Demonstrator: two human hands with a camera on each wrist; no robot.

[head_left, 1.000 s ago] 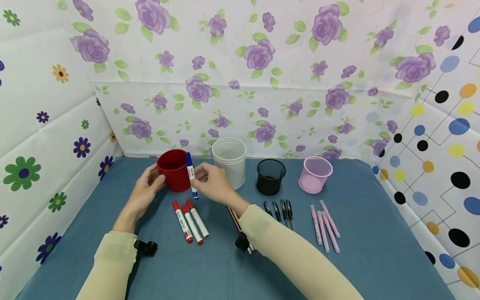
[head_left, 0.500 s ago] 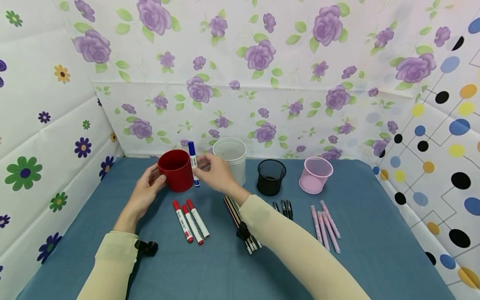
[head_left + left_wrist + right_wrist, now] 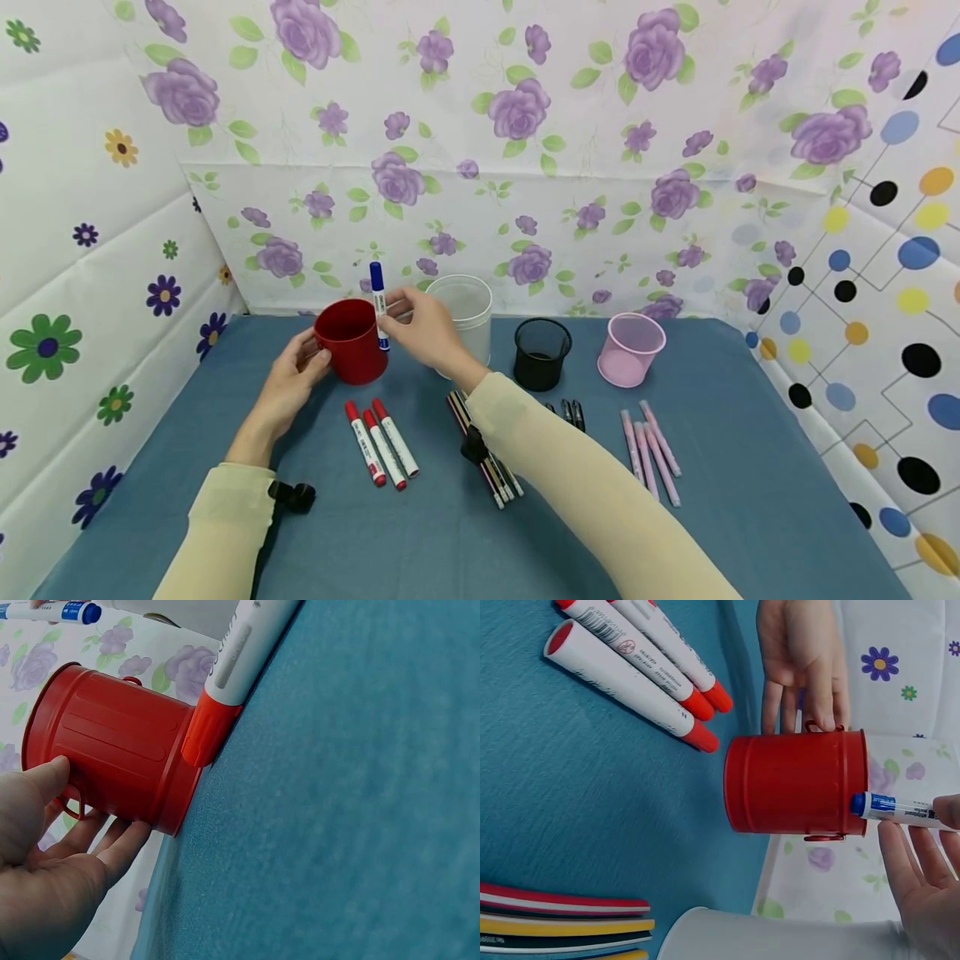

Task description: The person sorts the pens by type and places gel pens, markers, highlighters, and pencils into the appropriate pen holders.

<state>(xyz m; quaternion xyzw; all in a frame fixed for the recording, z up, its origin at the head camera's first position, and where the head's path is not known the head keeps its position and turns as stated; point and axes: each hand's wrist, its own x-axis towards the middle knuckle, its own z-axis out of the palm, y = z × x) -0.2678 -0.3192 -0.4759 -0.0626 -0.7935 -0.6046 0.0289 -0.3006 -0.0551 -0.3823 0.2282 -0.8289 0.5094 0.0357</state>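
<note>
Red cup (image 3: 351,343), gripped by left hand (image 3: 291,373), thumb opposing fingers, seemingly for steadiness; blue marker (image 3: 379,302), pinched near-upright by right hand (image 3: 425,329), perhaps for clearance

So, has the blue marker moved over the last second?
Yes, the blue marker rose relative to the red cup in the head view: its lower end showed below the cup's base, and now shows partway up the wall.

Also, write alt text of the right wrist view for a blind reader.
A right hand pinches a blue-and-white marker near the rim of a red cup held by a left hand. Nearby: three red-capped markers, striped pencils, a white container.
</note>
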